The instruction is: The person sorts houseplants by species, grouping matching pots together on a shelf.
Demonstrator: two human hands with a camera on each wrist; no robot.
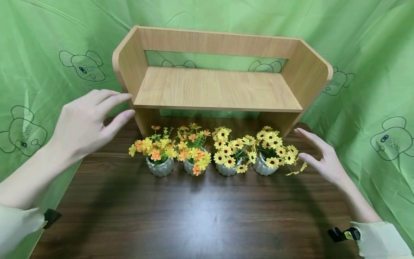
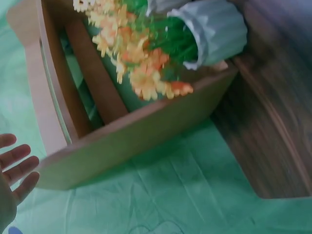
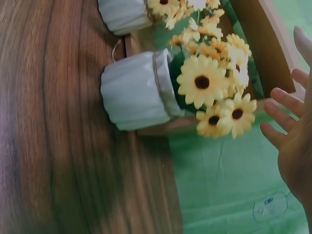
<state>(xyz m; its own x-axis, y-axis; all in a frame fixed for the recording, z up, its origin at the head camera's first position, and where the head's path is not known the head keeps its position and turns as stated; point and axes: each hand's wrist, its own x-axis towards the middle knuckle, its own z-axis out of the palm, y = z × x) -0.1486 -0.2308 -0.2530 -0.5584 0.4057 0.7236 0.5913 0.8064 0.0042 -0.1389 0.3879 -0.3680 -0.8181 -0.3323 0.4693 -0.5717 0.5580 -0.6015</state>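
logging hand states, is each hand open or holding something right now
Left hand: open, holding nothing, near the light brown wooden shelf.
Right hand: open, holding nothing.

Smooth wood-grain shelf (image 1: 213,89), glossy table (image 1: 155,212)

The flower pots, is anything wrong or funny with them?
All four white pots stand upright on the dark wooden table, with nothing spilled in sight. One oddity: at the rightmost pot, a yellow sprig droops out low to the right, away from the main bunch of flowers.
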